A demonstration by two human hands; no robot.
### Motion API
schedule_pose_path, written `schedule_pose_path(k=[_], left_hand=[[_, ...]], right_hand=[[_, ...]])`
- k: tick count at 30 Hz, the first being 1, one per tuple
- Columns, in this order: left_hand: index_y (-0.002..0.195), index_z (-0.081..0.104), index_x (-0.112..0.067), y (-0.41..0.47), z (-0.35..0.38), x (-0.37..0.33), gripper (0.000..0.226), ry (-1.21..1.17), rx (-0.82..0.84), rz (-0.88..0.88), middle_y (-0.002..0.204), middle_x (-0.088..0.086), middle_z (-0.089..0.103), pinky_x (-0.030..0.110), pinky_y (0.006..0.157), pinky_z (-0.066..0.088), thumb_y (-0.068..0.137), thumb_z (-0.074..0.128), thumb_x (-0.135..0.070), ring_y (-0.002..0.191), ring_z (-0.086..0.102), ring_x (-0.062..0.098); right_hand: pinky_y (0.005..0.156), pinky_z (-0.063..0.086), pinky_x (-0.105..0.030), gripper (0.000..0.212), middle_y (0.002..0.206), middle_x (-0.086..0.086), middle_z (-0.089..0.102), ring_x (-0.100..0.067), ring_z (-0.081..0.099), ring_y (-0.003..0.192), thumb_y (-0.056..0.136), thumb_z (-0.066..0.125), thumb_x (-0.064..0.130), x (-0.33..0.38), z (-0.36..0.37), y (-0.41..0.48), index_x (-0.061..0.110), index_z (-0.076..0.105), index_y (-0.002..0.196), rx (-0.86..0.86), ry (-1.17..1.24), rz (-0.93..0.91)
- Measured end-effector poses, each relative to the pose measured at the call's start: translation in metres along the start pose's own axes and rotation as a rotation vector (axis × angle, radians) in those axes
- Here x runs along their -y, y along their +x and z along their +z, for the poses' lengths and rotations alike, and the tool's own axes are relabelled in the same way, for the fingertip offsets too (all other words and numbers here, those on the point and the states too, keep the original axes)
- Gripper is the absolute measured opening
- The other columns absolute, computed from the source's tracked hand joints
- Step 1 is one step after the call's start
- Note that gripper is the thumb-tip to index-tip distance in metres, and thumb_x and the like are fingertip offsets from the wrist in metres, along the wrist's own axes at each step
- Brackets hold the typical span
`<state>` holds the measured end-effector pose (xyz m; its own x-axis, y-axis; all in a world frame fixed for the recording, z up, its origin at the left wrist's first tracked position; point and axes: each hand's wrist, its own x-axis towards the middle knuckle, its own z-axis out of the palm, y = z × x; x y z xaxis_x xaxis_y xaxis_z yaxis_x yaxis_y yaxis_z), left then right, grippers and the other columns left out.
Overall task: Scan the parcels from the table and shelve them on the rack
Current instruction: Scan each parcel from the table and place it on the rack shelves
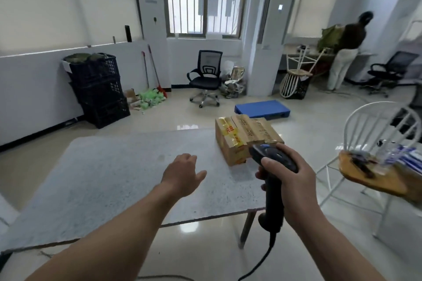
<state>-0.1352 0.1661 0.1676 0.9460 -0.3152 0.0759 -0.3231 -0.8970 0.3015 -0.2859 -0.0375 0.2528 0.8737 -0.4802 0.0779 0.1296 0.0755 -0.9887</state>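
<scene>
A brown cardboard parcel (242, 139), sealed with yellow printed tape, sits near the far right corner of the grey speckled table (118, 178). My right hand (294, 180) grips a black corded barcode scanner (272, 180), whose head is close to the parcel's near right side and aimed toward it. Over the tabletop, my left hand (181, 172) reaches forward with relaxed fingers and holds nothing, a little short of the parcel and to its left. No rack is in view.
A white wire chair (374, 134) with a wooden seat and some items on it stands right of the table. Behind are a blue pallet (262, 109), an office chair (205, 77), stacked black crates (98, 89) and a person (347, 50) at a far desk.
</scene>
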Motion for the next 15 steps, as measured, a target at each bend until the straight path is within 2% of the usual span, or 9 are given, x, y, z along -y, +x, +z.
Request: schedule_pose_path(k=[5,8,12,15], left_hand=[[0.148,0.044,-0.011,0.072,0.014,-0.024,0.064,-0.039,0.031,0.028,0.153,0.008,0.046,0.038,0.107,0.043,0.098,0.055,-0.05,0.138,0.045,0.025],[0.15,0.042,-0.011,0.111,0.028,-0.034,0.065,-0.043,0.053,0.024,0.153,0.008,0.045,0.037,0.107,0.043,0.099,0.054,-0.05,0.139,0.044,0.024],[0.149,0.043,-0.012,0.17,0.048,-0.046,0.065,-0.042,0.041,-0.026,0.151,0.008,0.047,0.036,0.103,0.045,0.098,0.055,-0.051,0.136,0.047,0.024],[0.148,0.043,-0.012,0.217,0.071,-0.058,0.067,-0.046,0.075,-0.094,0.151,0.009,0.047,0.036,0.103,0.045,0.097,0.055,-0.053,0.134,0.048,0.025]], right_hand=[[0.062,0.058,-0.038,0.04,0.103,-0.007,0.075,-0.029,0.075,0.072,0.082,0.076,0.007,-0.012,-0.006,0.066,0.026,0.068,0.117,-0.041,0.028,-0.01],[0.061,0.057,-0.037,0.044,0.106,-0.01,0.073,-0.031,0.075,0.074,0.082,0.077,0.009,-0.025,-0.008,0.111,0.026,0.066,0.122,-0.041,0.057,0.015],[0.064,0.057,-0.038,0.054,0.111,-0.016,0.072,-0.042,0.073,0.084,0.066,0.082,0.025,-0.046,-0.01,0.184,0.028,0.068,0.118,-0.027,0.106,0.063],[0.07,0.058,-0.042,0.052,0.11,-0.014,0.073,-0.04,0.073,0.087,0.066,0.083,0.027,-0.066,-0.013,0.247,0.028,0.07,0.116,0.018,0.114,0.105]])
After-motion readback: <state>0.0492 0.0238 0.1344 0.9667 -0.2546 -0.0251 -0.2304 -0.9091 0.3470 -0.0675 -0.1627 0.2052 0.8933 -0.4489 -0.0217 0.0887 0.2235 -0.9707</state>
